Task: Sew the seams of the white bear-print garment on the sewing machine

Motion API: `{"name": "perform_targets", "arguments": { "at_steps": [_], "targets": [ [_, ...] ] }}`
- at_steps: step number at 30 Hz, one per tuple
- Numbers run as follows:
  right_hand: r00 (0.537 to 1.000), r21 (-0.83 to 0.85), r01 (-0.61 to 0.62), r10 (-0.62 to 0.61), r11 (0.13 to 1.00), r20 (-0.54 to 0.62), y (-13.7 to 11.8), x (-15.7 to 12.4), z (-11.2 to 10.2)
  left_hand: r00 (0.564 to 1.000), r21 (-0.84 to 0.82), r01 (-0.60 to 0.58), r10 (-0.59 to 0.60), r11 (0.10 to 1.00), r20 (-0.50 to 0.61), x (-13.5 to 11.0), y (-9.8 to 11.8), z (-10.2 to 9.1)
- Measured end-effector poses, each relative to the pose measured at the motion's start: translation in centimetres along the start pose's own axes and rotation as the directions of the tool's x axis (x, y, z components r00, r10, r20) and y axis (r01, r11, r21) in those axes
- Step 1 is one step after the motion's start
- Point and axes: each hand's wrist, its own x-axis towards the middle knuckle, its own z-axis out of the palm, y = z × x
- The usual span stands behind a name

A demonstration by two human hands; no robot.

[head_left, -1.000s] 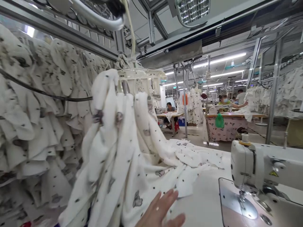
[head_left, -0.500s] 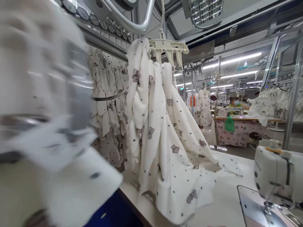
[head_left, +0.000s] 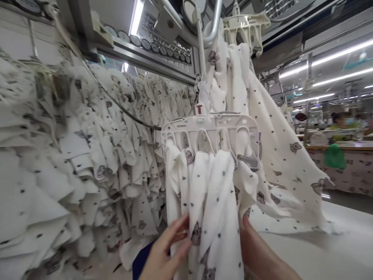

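Note:
Right in front of me, a white clip hanger (head_left: 210, 130) holds several white fabric pieces (head_left: 215, 202) printed with brown bears and small dark dots. My left hand (head_left: 170, 249) is at the left side of these hanging pieces, fingers apart and touching the cloth. On the opposite side is my right hand (head_left: 259, 249), its thumb up along the cloth edge. The cloth hides its other fingers, so their grip does not show. Behind, a second clip hanger (head_left: 247, 29) carries a similar printed cloth (head_left: 274, 136) that drapes onto the white table (head_left: 346, 229).
Rows of hanging printed pieces (head_left: 96, 155) fill the left side. A metal rail (head_left: 145, 58) and a bent metal tube (head_left: 214, 27) run overhead. A dark curved rod (head_left: 122, 111) reaches towards the near hanger. Farther right, a person (head_left: 344, 124) is at another workstation with a green bag (head_left: 335, 156).
My view has turned left. The blurred white bundle at the left has given way to a clip hanger of pieces in front, with both hands now at it. The sewing machine has left view.

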Motion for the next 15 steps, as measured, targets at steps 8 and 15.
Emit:
{"name": "perform_targets", "arguments": {
  "at_steps": [8,15],
  "targets": [
    [0.923,-0.087,0.073,-0.1,0.994,-0.372,-0.6,1.7,0.9,0.905,-0.275,0.408,-0.426,0.871,-0.004,0.5,0.7,6.8],
    [0.866,-0.155,-0.029,-0.053,0.987,-0.497,-2.8,-2.1,0.7,0.79,-0.392,0.525,-0.604,0.756,-0.108,0.7,0.0,1.6]
  ]
}}
